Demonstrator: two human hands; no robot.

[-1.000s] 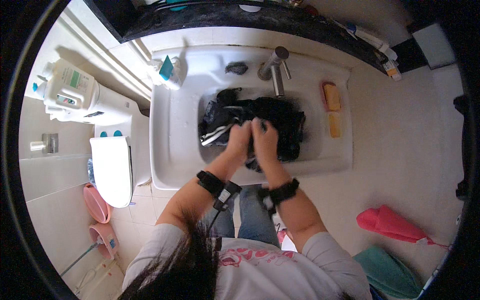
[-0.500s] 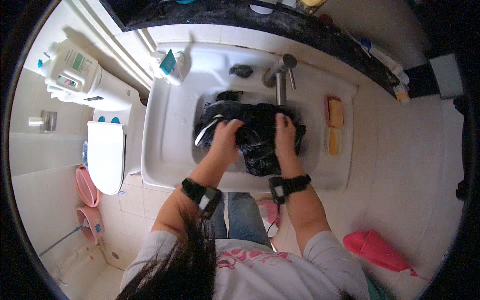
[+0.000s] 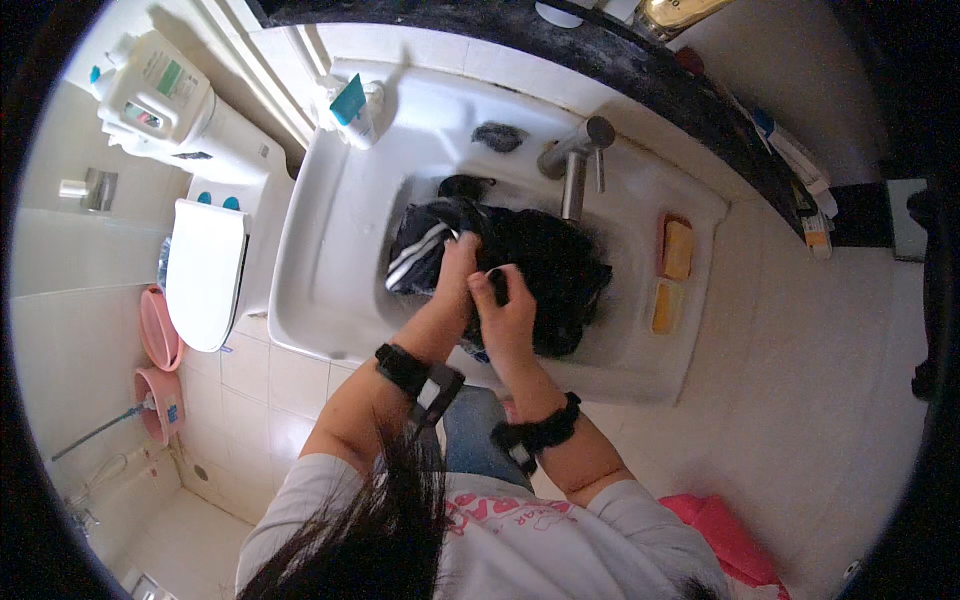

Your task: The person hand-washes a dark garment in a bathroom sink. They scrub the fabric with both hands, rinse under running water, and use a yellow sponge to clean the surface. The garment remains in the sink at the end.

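Note:
A wet black garment [image 3: 545, 265] with white stripes lies bunched in the basin of the white sink [image 3: 320, 270]. Close to the stripes, my left hand [image 3: 460, 268] is closed on the cloth, its fingertips partly hidden in the folds. My right hand [image 3: 507, 312] is beside it, just to the right and nearer to me, with dark cloth between thumb and fingers. Suds show around the garment's right edge. A small dark piece [image 3: 465, 187] rests at the basin's back edge, apart from both hands.
Behind the basin stands a metal faucet [image 3: 575, 175], with a dark clump [image 3: 498, 137] on the ledge to its left. A teal-capped tube [image 3: 352, 112] occupies the back left corner. Soap bars in a dish [image 3: 676, 250] sit at right. The toilet [image 3: 207, 275] is left of the sink.
My right hand has moved left and toward me, from the garment's right part to beside my left hand. The view has turned slightly, and the garment is shifted and rebunched.

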